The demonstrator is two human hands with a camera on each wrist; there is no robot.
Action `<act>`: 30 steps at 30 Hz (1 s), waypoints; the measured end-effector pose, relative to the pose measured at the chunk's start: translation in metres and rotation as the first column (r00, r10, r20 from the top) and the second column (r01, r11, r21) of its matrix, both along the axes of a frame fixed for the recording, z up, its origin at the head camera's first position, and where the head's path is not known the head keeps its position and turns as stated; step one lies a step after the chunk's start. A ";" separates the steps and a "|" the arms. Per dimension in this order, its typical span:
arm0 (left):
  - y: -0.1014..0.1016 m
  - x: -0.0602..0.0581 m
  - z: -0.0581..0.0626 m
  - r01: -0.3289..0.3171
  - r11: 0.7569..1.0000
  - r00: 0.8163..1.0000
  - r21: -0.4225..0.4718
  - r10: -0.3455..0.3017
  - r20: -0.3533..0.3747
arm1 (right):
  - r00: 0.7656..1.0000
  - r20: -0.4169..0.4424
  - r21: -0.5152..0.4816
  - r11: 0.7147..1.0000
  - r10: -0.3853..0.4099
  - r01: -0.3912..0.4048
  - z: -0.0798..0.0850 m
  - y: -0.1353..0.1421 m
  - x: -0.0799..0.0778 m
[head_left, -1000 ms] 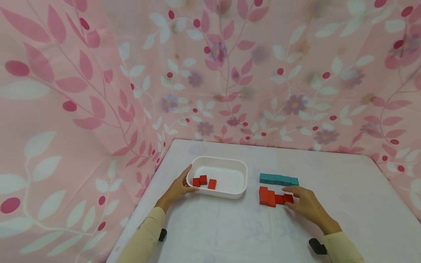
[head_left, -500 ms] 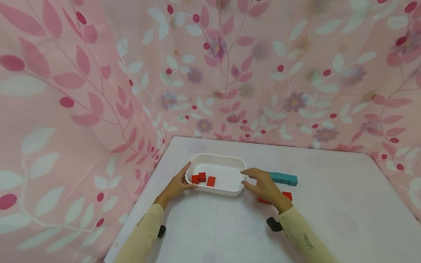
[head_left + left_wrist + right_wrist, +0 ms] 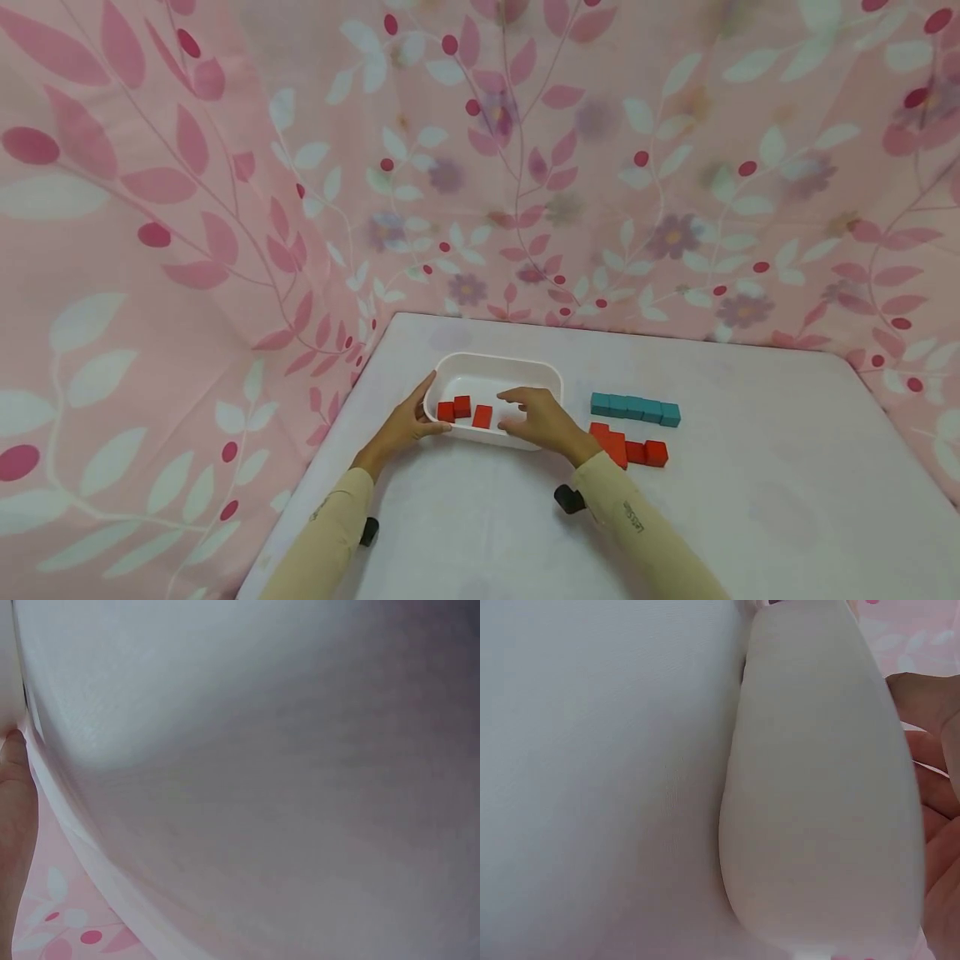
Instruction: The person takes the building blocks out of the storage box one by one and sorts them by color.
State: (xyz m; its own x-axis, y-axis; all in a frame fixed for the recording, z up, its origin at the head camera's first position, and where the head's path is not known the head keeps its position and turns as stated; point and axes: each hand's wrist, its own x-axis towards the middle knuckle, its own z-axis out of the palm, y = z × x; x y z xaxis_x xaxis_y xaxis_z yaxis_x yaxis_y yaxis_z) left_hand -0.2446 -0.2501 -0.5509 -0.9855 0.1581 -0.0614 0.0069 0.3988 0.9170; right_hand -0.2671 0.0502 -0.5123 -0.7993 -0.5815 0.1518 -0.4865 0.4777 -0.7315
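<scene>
A white plastic tray (image 3: pixel 517 368) stands on the table with three red blocks (image 3: pixel 482 416) in its left half. My left hand (image 3: pixel 399 427) grips the tray's left end, with the thumb along the near side and the fingers around the far left. Over the tray's right half hovers my right hand (image 3: pixel 543 421), thumb and fingers apart and nothing between them. From the right wrist view, this hand (image 3: pixel 939 772) shows behind the tray's outer wall (image 3: pixel 817 780). Only part of the left thumb (image 3: pixel 15 802) appears in the left wrist view.
To the right of the tray lies a row of teal blocks (image 3: pixel 635 408). Nearer to me is an uneven row of red blocks (image 3: pixel 635 452). A white cloth covers the table (image 3: pixel 787 467); pink floral curtains (image 3: pixel 525 167) hang behind and at the left.
My right hand has left the red row, moving left past the tray's right rim to over the tray. The left hand stays on the tray, and the blocks look unmoved.
</scene>
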 end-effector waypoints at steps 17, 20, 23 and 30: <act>-0.001 -0.001 -0.004 0.008 0.999 1.000 0.032 -0.008 -0.010 | 0.991 0.111 0.001 0.997 0.078 -0.079 -0.010 -0.035 -0.022; -0.001 0.000 -0.004 0.004 0.999 1.000 0.036 -0.004 -0.007 | 0.991 0.108 0.001 0.997 0.083 -0.083 -0.016 -0.037 -0.024; 0.000 0.001 -0.004 0.014 0.999 1.000 0.032 -0.013 -0.016 | 0.991 0.112 0.013 0.997 0.078 -0.080 -0.020 -0.039 -0.027; 0.000 0.000 -0.002 0.003 1.000 1.000 0.019 -0.003 -0.019 | 0.992 0.108 0.041 0.997 0.066 -0.071 -0.024 -0.043 -0.031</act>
State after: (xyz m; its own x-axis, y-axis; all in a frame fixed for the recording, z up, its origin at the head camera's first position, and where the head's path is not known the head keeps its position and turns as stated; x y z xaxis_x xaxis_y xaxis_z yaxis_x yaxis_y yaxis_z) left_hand -0.2446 -0.2497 -0.5529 -0.9860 0.1620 -0.0398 0.0254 0.3814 0.9241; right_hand -0.2979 0.0075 -0.5364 -0.7675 -0.6398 0.0409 -0.4400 0.4793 -0.7594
